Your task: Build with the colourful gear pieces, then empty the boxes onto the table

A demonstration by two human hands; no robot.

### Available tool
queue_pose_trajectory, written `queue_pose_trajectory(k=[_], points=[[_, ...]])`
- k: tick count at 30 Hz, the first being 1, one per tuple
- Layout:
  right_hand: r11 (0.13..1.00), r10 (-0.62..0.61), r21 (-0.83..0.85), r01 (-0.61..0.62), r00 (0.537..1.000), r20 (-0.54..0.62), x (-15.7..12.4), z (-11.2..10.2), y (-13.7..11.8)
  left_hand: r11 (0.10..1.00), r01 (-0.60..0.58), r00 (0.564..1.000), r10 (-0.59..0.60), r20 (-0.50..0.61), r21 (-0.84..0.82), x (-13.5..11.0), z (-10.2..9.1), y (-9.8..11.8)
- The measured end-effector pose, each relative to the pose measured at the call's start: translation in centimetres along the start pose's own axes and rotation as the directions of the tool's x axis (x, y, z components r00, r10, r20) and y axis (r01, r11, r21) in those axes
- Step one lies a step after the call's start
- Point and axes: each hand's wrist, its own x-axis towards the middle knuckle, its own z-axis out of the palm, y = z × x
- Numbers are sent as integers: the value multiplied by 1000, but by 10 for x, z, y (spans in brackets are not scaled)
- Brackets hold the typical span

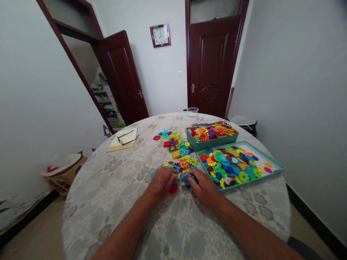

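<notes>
Colourful toothed plastic gear pieces lie in a loose band on the middle of the table. My left hand [162, 181] is closed at the near end of this band, its thumb and fingers pinching the left side of a small cluster of joined gear pieces [185, 176], blue and red. From the other side, my right hand [203, 185] grips the same cluster with curled fingers. The fingertips hide part of it. A red gear piece [173, 188] lies by my left thumb. Just beyond the hands is an orange gear piece [184, 163], with a yellow gear piece [176, 154] farther back.
At the right, a green box [211, 143] is heaped with gear pieces. Its shallow lid-like tray [255, 179] holds round notched discs. Glasses [127, 138] rest on a notebook [119, 147] at the left. A clear plastic bowl [192, 111] stands at the table's far edge.
</notes>
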Motion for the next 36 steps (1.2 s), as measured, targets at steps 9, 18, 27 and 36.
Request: queue_pose_trajectory(k=[9,18,27,36], points=[[987,160,10,-160,985,-63,-2,2,3,881,253,910,-357,-211,-399,6,-21,16],[981,121,154,-120,993,0,-4,2,0,762,298,916,-397,-51,-576,1,-7,-4],[990,15,143,-19,999,34,-3,0,-10,874,231,966,-260,-10,-426,6,-1,21],[981,80,170,-95,992,93,-3,4,-12,825,211,978,-182,106,-524,1,-1,27]])
